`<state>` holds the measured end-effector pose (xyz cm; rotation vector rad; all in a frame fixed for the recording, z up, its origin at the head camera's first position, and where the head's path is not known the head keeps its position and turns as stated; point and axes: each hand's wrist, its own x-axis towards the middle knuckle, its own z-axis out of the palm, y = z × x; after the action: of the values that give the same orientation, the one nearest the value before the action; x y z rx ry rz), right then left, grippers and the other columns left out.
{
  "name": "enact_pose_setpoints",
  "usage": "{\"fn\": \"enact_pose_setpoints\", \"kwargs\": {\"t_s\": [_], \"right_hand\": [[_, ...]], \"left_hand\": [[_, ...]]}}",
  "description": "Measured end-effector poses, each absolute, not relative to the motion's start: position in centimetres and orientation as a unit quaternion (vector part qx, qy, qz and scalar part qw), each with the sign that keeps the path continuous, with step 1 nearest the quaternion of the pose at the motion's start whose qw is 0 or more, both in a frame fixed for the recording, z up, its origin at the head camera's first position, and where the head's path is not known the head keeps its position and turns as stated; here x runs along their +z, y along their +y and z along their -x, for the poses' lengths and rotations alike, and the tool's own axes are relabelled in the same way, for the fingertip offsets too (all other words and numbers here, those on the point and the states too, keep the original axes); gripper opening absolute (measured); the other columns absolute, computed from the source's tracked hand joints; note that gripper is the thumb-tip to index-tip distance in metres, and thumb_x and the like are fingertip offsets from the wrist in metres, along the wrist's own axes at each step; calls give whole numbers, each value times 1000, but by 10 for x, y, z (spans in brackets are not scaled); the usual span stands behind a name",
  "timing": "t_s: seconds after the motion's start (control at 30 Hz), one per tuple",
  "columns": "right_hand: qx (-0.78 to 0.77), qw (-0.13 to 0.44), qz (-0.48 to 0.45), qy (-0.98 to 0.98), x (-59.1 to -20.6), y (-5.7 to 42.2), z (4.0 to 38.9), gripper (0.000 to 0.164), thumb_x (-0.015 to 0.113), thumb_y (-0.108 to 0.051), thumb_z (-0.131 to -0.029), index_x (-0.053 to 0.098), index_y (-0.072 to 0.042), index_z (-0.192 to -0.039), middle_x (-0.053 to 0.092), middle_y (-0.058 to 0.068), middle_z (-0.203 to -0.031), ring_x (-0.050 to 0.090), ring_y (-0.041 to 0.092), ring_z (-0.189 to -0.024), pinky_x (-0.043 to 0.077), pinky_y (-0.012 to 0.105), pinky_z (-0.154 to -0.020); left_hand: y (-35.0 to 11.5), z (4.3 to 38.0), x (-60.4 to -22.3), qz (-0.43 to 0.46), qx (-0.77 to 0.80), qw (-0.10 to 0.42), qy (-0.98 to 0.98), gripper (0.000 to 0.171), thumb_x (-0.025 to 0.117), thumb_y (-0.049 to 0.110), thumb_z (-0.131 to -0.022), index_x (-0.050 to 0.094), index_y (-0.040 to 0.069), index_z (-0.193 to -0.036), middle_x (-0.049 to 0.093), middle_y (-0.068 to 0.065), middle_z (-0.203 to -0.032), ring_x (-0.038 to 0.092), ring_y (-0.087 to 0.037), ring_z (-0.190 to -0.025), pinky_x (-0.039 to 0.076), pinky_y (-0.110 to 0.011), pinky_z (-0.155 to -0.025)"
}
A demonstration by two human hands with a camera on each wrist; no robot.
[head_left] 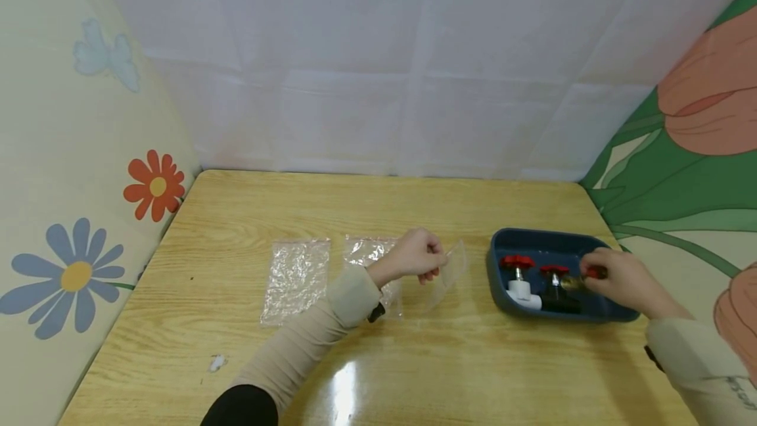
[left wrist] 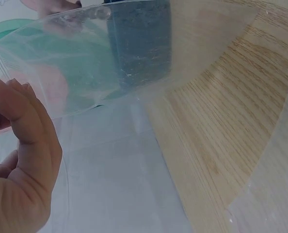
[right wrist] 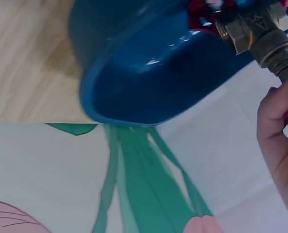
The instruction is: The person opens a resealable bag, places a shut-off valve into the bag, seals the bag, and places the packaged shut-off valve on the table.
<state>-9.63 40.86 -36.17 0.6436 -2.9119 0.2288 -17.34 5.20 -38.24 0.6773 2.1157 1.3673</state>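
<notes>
My left hand (head_left: 416,256) pinches a clear plastic zip bag (head_left: 453,273) by its edge, holding it tilted up over the table. In the left wrist view the bag (left wrist: 81,63) spreads out beside the curled fingers (left wrist: 35,121). My right hand (head_left: 621,278) grips a brass valve (right wrist: 260,36) by its red handle, over the right part of the blue bin (head_left: 493,261). Inside the bin stand a white valve (head_left: 520,290) and a black valve (head_left: 558,301), both with red handwheels.
Two more clear bags lie flat on the wooden table: one at the left (head_left: 296,281), and another (head_left: 369,248) partly hidden under my left forearm. A white cloth (head_left: 378,84) hangs behind the table, with flower-patterned panels (head_left: 698,202) at the sides.
</notes>
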Motion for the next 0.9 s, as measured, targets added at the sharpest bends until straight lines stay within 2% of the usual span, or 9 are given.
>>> {"fn": "enact_pose_setpoints", "kwargs": {"t_s": [0.2, 0.33, 0.57, 0.67, 0.8, 0.9], "right_hand": [[95, 84, -236, -963, -356, 392, 98, 25, 71, 1, -65, 56, -17, -70, 46, -10, -72, 33, -2, -58, 29, 22, -48], [95, 102, -253, -957, -353, 381, 100, 28, 73, 4, -60, 58, -18, -71, 50, -9, -75, 35, -4, -56, 33, 22, -46], [90, 102, -267, -954, -345, 368, 101, 23, 74, 0, -68, 60, -17, -74, 53, -8, -79, 41, -2, -59, 36, 23, -46], [90, 105, -269, -953, -342, 362, 101, 28, 76, 2, -64, 60, -19, -75, 53, -7, -80, 41, -2, -58, 35, 23, -46], [94, 117, -283, -947, -337, 352, 102, 31, 76, 4, -61, 61, -19, -76, 56, -5, -81, 41, -3, -57, 35, 22, -45], [99, 122, -294, -943, -332, 344, 102, 30, 76, 3, -62, 63, -19, -78, 57, -4, -82, 41, -4, -56, 36, 20, -44]], "left_hand": [[52, 174, -383, -253, 506, 261, 783, 17, 57, 6, -86, 61, 1, -70, 59, -7, -59, 56, -18, -47, 51, -27, -44], [52, 174, -383, -251, 507, 261, 782, 17, 57, 6, -86, 60, 1, -70, 59, -8, -59, 59, -26, -52, 51, -27, -45], [52, 174, -385, -253, 509, 261, 780, 17, 57, 6, -86, 61, -1, -72, 61, -12, -62, 61, -35, -60, 51, -27, -45], [52, 174, -385, -253, 514, 262, 777, 16, 56, 6, -86, 61, -5, -75, 61, -15, -64, 61, -37, -61, 51, -28, -45], [52, 173, -385, -255, 525, 262, 769, 15, 56, 3, -85, 61, -9, -77, 62, -21, -66, 59, -32, -53, 51, -28, -43], [53, 173, -386, -256, 530, 262, 765, 14, 55, 2, -85, 60, -7, -74, 62, -23, -68, 57, -24, -47, 51, -29, -43]]}}
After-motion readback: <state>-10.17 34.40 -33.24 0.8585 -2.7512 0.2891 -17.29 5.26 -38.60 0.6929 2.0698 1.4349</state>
